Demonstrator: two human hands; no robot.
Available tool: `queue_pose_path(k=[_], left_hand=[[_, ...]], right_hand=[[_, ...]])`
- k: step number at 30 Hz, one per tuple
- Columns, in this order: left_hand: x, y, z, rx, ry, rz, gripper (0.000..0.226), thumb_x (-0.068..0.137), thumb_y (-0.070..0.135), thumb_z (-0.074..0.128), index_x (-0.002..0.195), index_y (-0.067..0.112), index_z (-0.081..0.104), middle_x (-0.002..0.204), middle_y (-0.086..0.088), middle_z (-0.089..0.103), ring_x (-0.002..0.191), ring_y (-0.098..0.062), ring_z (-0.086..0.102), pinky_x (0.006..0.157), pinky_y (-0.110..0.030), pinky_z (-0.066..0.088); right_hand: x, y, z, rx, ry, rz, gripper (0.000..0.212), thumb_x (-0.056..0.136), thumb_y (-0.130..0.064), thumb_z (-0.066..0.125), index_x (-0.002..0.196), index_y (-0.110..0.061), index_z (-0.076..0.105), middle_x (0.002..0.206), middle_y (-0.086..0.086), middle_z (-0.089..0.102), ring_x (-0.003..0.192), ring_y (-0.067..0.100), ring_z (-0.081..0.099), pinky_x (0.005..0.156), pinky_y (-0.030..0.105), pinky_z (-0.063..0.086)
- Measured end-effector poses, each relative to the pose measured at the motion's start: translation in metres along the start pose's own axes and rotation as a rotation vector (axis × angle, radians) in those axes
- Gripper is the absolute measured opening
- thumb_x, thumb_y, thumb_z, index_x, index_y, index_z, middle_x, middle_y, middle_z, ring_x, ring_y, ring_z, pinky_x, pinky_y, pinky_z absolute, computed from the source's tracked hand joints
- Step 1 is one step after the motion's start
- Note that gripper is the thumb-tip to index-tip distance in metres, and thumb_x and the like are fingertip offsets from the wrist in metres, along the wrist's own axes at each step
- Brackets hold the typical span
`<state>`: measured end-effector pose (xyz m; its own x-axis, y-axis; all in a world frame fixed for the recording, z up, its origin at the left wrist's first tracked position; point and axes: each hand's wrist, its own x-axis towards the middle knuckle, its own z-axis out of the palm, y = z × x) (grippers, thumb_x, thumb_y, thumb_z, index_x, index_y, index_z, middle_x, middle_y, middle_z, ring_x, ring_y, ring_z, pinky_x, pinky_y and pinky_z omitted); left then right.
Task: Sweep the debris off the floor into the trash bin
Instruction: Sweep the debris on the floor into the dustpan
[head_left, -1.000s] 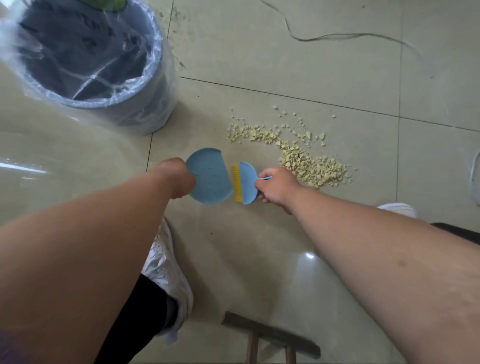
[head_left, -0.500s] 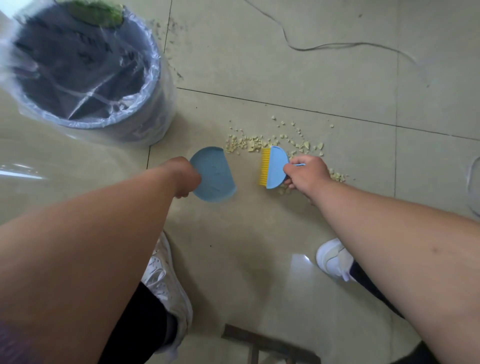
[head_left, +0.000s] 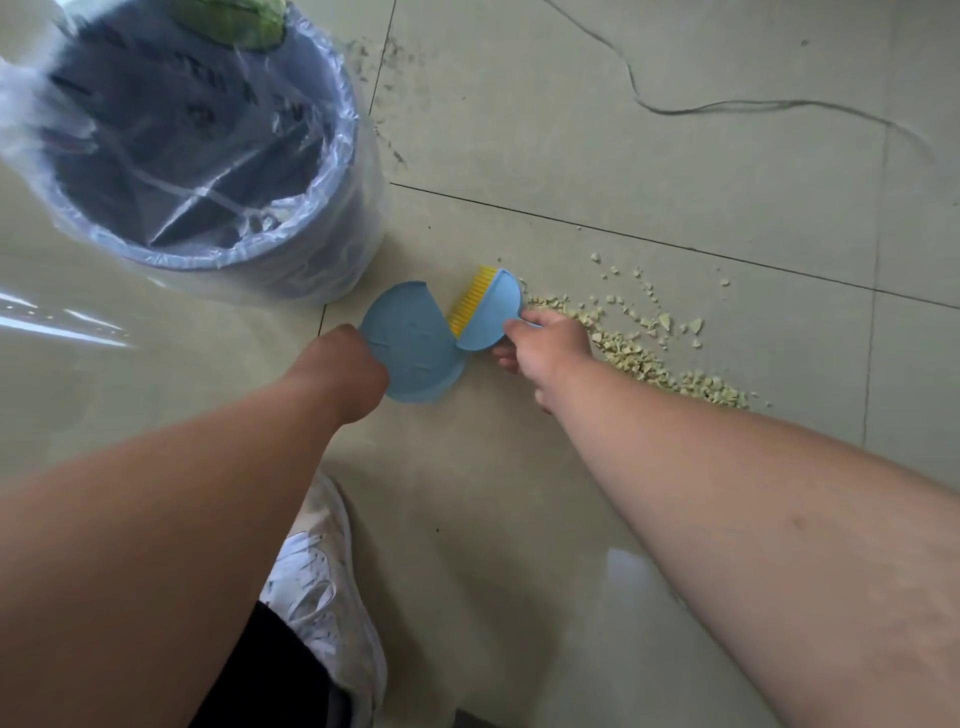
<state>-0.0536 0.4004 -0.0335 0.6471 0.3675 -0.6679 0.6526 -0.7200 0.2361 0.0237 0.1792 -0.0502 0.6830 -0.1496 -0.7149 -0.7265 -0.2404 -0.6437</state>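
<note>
Pale yellow-green debris (head_left: 639, 353) lies in a loose band on the beige tiled floor, to the right of my hands. My left hand (head_left: 345, 371) is shut on a small blue dustpan (head_left: 410, 343), which rests flat on the floor. My right hand (head_left: 545, 340) is shut on a small blue brush (head_left: 491, 312) with yellow bristles. The bristles point left and touch the dustpan's right rim. A blue-grey trash bin (head_left: 291, 249) lined with a clear plastic bag stands at the upper left, just behind the dustpan. Something green lies at its far rim.
A thin cable (head_left: 727, 106) snakes across the tiles at the upper right. My white shoe (head_left: 322, 587) stands on the floor below the dustpan, between my arms. Dark tile joints run behind the debris. Fine dirt specks lie beside the bin.
My right hand swung the brush out to the right over the debris, then brought it back left against the dustpan. The view has shifted, so the bin and debris look nearer.
</note>
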Motion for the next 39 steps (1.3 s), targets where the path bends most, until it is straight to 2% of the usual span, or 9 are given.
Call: queue_pose_path(k=[7,11,17,20,26,29,31,33,39], left_hand=[[0.02,0.024,0.003,-0.01,-0.176,0.067,0.032,0.081,0.018,0.058,0.107,0.004,0.071,0.102,-0.02,0.076,0.089,-0.039,0.072,0.07,-0.037,0.058],[0.019,0.029,0.007,-0.014,-0.19,0.068,0.03,0.083,0.017,0.059,0.109,0.005,0.069,0.103,-0.02,0.075,0.09,-0.039,0.072,0.066,-0.033,0.051],[0.009,0.019,0.003,0.003,-0.156,0.012,0.032,0.083,0.023,0.06,0.111,0.008,0.065,0.099,-0.016,0.071,0.082,-0.033,0.068,0.06,-0.031,0.049],[0.005,0.011,-0.002,-0.023,-0.165,-0.036,0.033,0.08,0.025,0.059,0.107,0.008,0.066,0.096,-0.017,0.073,0.08,-0.035,0.072,0.063,-0.034,0.059],[0.003,0.005,-0.002,-0.147,-0.11,-0.11,0.041,0.078,0.026,0.059,0.114,0.007,0.066,0.105,-0.022,0.077,0.093,-0.043,0.076,0.066,-0.039,0.058],[0.008,0.01,-0.002,-0.25,-0.098,-0.144,0.039,0.08,0.022,0.061,0.114,0.004,0.067,0.102,-0.024,0.077,0.079,-0.041,0.075,0.062,-0.045,0.06],[0.014,0.018,-0.001,-0.304,-0.082,-0.102,0.034,0.081,0.015,0.061,0.111,0.001,0.069,0.098,-0.026,0.077,0.079,-0.044,0.077,0.061,-0.051,0.062],[0.02,0.026,-0.001,-0.372,-0.039,-0.052,0.031,0.082,0.009,0.061,0.11,0.002,0.071,0.1,-0.027,0.076,0.093,-0.049,0.076,0.072,-0.058,0.064],[0.031,0.035,0.003,-0.462,0.005,-0.076,0.038,0.079,0.01,0.062,0.118,0.008,0.066,0.106,-0.024,0.075,0.1,-0.047,0.075,0.074,-0.054,0.063]], right_hand=[[0.023,0.008,-0.077,-0.059,0.135,0.065,0.003,0.089,-0.014,0.067,0.088,-0.012,0.068,0.07,0.011,0.077,0.058,0.018,0.076,0.04,0.018,0.047],[0.019,0.027,-0.126,-0.071,0.212,0.147,0.004,0.091,-0.016,0.067,0.092,-0.012,0.067,0.065,0.011,0.077,0.064,0.024,0.076,0.045,0.024,0.052],[0.007,0.038,-0.156,-0.023,0.286,0.225,0.008,0.087,-0.015,0.065,0.095,-0.013,0.067,0.065,0.011,0.073,0.053,0.019,0.064,0.048,0.025,0.044],[0.003,0.034,-0.147,0.066,0.231,0.226,0.014,0.089,-0.012,0.063,0.103,-0.01,0.067,0.073,0.014,0.072,0.056,0.018,0.064,0.058,0.029,0.048],[-0.001,0.007,-0.076,0.18,0.045,0.183,0.005,0.094,-0.008,0.063,0.098,-0.011,0.066,0.074,0.013,0.07,0.052,0.014,0.064,0.047,0.022,0.052],[0.004,-0.009,-0.034,0.257,-0.029,0.202,0.006,0.099,-0.011,0.06,0.097,-0.013,0.064,0.078,0.01,0.069,0.054,0.013,0.064,0.045,0.022,0.051],[0.01,-0.018,-0.012,0.27,-0.052,0.188,0.005,0.1,-0.012,0.061,0.099,-0.014,0.065,0.079,0.009,0.068,0.053,0.013,0.063,0.044,0.022,0.05],[0.018,-0.024,-0.001,0.254,-0.061,0.161,0.004,0.1,-0.014,0.062,0.099,-0.017,0.063,0.083,0.008,0.069,0.054,0.015,0.064,0.046,0.024,0.05],[0.048,-0.037,-0.015,0.158,-0.001,0.107,0.004,0.102,-0.017,0.06,0.106,-0.016,0.062,0.095,0.011,0.074,0.063,0.018,0.071,0.048,0.026,0.053]])
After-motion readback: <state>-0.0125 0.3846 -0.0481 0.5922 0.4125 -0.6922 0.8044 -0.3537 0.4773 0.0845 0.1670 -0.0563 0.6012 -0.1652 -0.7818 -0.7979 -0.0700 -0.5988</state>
